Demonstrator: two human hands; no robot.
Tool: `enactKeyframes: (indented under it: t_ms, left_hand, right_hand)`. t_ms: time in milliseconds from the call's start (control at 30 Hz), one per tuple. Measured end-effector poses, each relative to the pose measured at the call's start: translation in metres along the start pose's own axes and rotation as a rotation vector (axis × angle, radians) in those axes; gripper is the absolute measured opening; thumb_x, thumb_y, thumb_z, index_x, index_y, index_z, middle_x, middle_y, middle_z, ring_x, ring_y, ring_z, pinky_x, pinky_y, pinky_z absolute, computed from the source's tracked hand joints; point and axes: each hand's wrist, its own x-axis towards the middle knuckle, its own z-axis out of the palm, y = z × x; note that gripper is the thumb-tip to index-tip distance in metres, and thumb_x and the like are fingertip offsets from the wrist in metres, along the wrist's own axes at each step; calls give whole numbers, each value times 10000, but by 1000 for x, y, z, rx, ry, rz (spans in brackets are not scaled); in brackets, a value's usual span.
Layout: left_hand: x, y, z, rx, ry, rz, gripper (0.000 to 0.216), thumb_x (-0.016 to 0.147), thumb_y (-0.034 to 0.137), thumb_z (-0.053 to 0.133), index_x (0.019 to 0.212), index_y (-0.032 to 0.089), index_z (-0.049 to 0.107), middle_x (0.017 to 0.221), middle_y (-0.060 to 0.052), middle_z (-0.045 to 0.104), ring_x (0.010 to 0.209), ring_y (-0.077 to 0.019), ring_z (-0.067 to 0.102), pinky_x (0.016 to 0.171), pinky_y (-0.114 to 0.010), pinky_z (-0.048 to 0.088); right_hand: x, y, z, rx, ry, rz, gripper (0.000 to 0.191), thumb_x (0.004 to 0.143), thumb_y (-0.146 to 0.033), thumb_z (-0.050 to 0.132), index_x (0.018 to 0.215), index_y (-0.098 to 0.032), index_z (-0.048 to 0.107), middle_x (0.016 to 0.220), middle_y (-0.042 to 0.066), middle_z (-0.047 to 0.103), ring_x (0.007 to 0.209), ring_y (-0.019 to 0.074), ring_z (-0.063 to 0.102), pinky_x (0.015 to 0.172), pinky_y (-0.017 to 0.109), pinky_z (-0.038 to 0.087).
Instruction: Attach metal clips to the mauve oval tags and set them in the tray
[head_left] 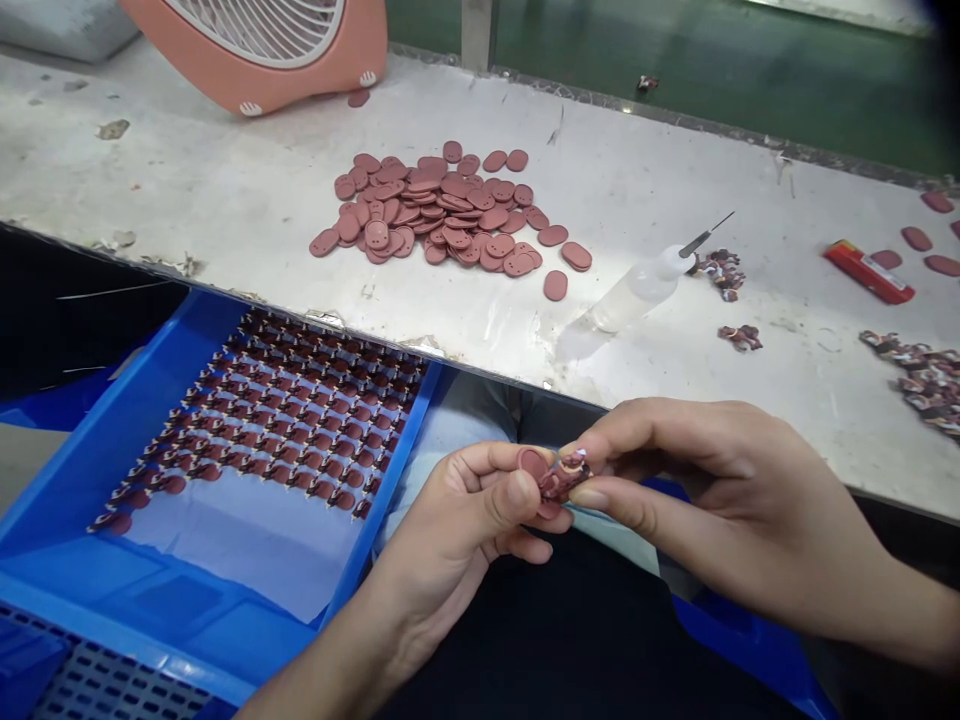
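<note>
Over my lap, my left hand (480, 510) pinches a reddish-brown oval base (532, 463) between thumb and fingers. My right hand (675, 490) grips a small painted figurine (568, 475) between thumb and forefinger, and the figurine meets the base. Part of a second base appears below it, mostly hidden by my fingers. To my left, a blue tray (382, 490) holds rows of figurines on bases, set on a pale sheet (247, 535).
Loose oval bases (442, 205) lie heaped on the white worktable (247, 190). A clear needle-tipped bottle (637, 290) stands near loose figurines (724, 272). More figurines (930, 385) and a red lighter-like object (870, 272) lie right. An orange fan (292, 60) stands at the back.
</note>
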Motion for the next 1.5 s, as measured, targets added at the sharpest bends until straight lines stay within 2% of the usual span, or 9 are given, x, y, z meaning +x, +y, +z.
enactKeyframes:
  t_ms: [167, 433, 667, 767, 967, 1167, 1500]
  left_hand:
    - [1, 0, -2, 8, -15, -11, 322, 701, 426, 884, 848, 164, 769, 703, 9, 709, 639, -85, 674, 551, -127, 537]
    - [3, 0, -1, 1, -18, -25, 332, 700, 454, 877, 791, 158, 758, 674, 9, 686, 601, -75, 648, 532, -122, 527]
    - [4, 1, -4, 11, -23, -28, 353, 686, 480, 878, 770, 160, 756, 668, 9, 678, 598, -77, 641, 528, -122, 527]
    - [4, 1, -6, 12, -16, -23, 373, 666, 498, 884, 766, 163, 754, 667, 9, 677, 593, -77, 633, 520, -122, 523]
    - [4, 2, -5, 8, -6, -30, 383, 636, 496, 902, 755, 159, 765, 647, 10, 673, 571, -72, 632, 508, -118, 531]
    - [3, 3, -6, -17, -13, -37, 362, 641, 473, 907, 762, 157, 777, 644, 5, 686, 569, -73, 641, 519, -126, 548]
    - [2, 5, -8, -12, -3, -41, 376, 634, 483, 907, 753, 154, 769, 645, -1, 682, 568, -80, 635, 517, -128, 534]
  right_hand:
    - [0, -1, 0, -5, 14, -23, 84, 914, -157, 691, 872, -229, 682, 828, -15, 744, 692, 114, 690, 648, 182, 582]
    - [-2, -1, -1, 33, -2, -38, 105, 911, -127, 692, 892, -227, 665, 846, -48, 736, 725, 59, 678, 705, 102, 561]
    - [0, -2, 1, -1, -2, -66, 162, 900, -86, 660, 940, -242, 668, 835, -36, 740, 676, 98, 679, 656, 175, 599]
    - [2, -4, 2, -2, -2, -81, 193, 896, -73, 657, 980, -244, 680, 842, -36, 747, 680, 98, 690, 656, 170, 599]
    - [5, -7, 2, -45, -20, -115, 179, 882, -62, 660, 962, -219, 682, 832, -35, 742, 689, 96, 701, 654, 154, 591]
    - [4, -7, 4, -32, -35, -86, 215, 854, -17, 633, 950, -207, 668, 842, -53, 733, 715, 46, 684, 706, 98, 562]
    - [5, -8, 7, -83, 0, -95, 232, 794, -13, 664, 900, -220, 666, 796, -77, 720, 668, 52, 669, 654, 116, 553]
